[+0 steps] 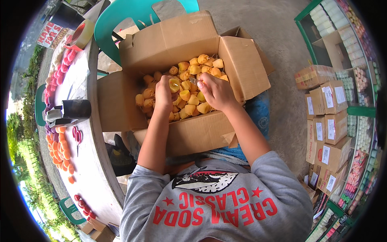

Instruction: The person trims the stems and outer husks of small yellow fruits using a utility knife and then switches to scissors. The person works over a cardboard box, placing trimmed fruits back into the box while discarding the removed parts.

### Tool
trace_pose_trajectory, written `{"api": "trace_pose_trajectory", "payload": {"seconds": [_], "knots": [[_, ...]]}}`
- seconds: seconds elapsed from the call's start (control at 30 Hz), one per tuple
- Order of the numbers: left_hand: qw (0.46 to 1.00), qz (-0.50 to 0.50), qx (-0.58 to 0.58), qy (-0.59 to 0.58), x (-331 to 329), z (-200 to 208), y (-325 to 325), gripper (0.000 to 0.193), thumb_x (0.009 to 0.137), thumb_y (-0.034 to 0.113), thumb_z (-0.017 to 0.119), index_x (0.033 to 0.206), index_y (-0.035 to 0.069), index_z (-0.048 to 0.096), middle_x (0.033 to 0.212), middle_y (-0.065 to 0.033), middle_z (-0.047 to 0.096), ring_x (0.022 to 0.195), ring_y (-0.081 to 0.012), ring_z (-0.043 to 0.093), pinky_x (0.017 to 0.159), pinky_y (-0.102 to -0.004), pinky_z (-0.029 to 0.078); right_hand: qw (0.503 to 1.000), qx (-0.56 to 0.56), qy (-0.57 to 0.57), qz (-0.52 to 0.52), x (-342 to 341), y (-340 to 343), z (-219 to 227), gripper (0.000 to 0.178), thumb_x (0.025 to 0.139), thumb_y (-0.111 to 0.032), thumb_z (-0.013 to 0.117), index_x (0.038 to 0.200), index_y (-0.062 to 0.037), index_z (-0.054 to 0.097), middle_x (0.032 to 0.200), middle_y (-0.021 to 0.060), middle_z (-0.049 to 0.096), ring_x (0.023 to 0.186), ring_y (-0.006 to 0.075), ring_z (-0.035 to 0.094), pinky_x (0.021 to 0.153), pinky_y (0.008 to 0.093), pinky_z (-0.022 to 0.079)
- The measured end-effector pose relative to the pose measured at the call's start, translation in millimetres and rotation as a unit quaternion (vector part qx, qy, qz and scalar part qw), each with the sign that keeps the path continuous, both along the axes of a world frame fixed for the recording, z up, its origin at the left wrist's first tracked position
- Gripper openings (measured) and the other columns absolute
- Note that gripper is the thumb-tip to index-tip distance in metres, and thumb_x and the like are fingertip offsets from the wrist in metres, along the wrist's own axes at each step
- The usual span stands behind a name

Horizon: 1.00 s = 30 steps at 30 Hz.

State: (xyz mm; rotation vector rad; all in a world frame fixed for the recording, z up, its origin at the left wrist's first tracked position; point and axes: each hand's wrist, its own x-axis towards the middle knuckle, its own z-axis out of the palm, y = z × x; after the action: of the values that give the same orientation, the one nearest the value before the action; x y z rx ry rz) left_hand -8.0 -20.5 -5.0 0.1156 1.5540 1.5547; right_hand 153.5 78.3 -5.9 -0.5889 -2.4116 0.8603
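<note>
An open cardboard box (173,40) in front of me is full of yellow-orange artificial rosebuds (192,100). My left hand (163,93) is over the box's left half, its fingers closed on a yellow flower (174,84) whose cupped middle faces up. Across from it, my right hand (217,92) has thumb and fingertips pinched together. Something small and pale shows at those fingertips, too small to name. Both hands are above the buds, a short gap apart.
On the left, a white table (86,161) bears rows of coloured petal pieces (60,149), red-handled scissors (76,136), a black container (76,109) and a tape roll (82,34). A teal chair (117,24) stands behind the box. Stacked cartons (328,121) and filled shelves (354,48) line the right.
</note>
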Motion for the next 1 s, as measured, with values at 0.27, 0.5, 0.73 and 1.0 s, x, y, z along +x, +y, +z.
{"api": "trace_pose_trajectory", "payload": {"seconds": [0.27, 0.5, 0.73, 1.0], "knots": [[0.992, -0.039, 0.003, 0.120, 14, -7, 4, 0.034, 0.092, 0.026, 0.038, 0.082, 0.000, 0.058, 0.057, -0.0033, 0.045, 0.039, -0.0113, 0.039, 0.037, -0.0265, 0.031, 0.995, 0.093, 0.020, 0.031, -5, -4, 0, 0.016, 0.089, -0.018, 0.047, 0.078, -0.0083, 0.054, 0.066, 0.0057, 0.058, 0.056, 0.0246, 0.058, 0.052, 0.0360, 0.047], [0.981, -0.090, -0.012, 0.170, 14, -7, 0, 0.031, 0.091, 0.028, 0.041, 0.086, 0.002, 0.058, 0.061, -0.0035, 0.048, 0.043, -0.0101, 0.039, 0.039, -0.0253, 0.029, 0.993, 0.117, 0.035, -0.010, -10, -4, -5, 0.016, 0.085, -0.020, 0.051, 0.073, -0.0096, 0.055, 0.060, 0.0044, 0.058, 0.052, 0.0231, 0.059, 0.048, 0.0353, 0.047], [0.986, -0.130, -0.023, 0.105, 18, -17, -2, 0.030, 0.090, 0.029, 0.041, 0.086, 0.005, 0.057, 0.062, -0.0053, 0.052, 0.040, -0.0116, 0.037, 0.037, -0.0248, 0.027, 0.979, 0.047, -0.064, -0.186, -16, 14, -11, 0.032, 0.094, -0.026, 0.039, 0.076, -0.0070, 0.058, 0.064, 0.0118, 0.062, 0.054, 0.0318, 0.060, 0.051, 0.0422, 0.049], [0.997, -0.009, -0.021, 0.073, 3, 0, -1, 0.027, 0.090, 0.032, 0.042, 0.087, 0.008, 0.055, 0.060, -0.0028, 0.050, 0.042, -0.0081, 0.027, 0.040, -0.0235, 0.022, 0.930, -0.313, 0.069, -0.181, 3, 26, -7, 0.046, 0.097, -0.049, 0.031, 0.098, -0.0062, 0.048, 0.076, 0.0122, 0.056, 0.061, 0.0229, 0.055, 0.054, 0.0355, 0.045]]}}
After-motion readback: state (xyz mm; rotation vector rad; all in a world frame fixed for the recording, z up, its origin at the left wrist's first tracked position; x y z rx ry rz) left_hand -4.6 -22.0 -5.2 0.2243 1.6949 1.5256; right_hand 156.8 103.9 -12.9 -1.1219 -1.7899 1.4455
